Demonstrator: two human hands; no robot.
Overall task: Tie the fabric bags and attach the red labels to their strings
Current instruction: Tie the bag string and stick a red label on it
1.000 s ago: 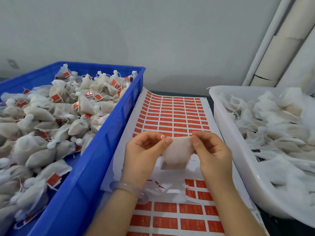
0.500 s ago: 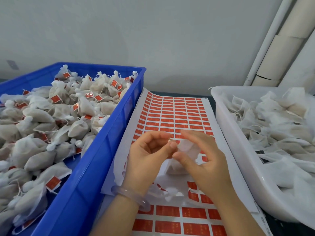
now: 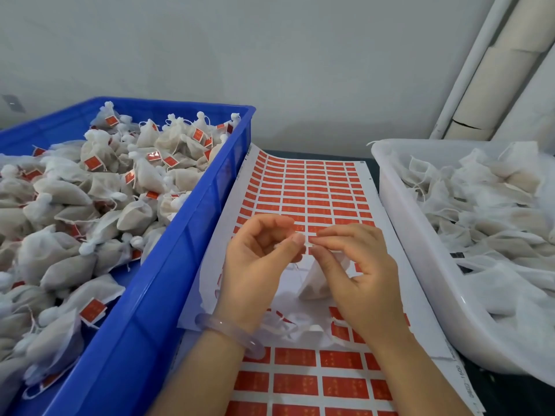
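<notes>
Progress: I found blue crate heaped with labelled bags, white tub full of untied ones; left hand and right hand pinched one bag at its top.

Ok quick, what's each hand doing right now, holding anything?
Left hand: closed, pinching the top of the fabric bag.
Right hand: closed, pinching the same bag's top.
</notes>
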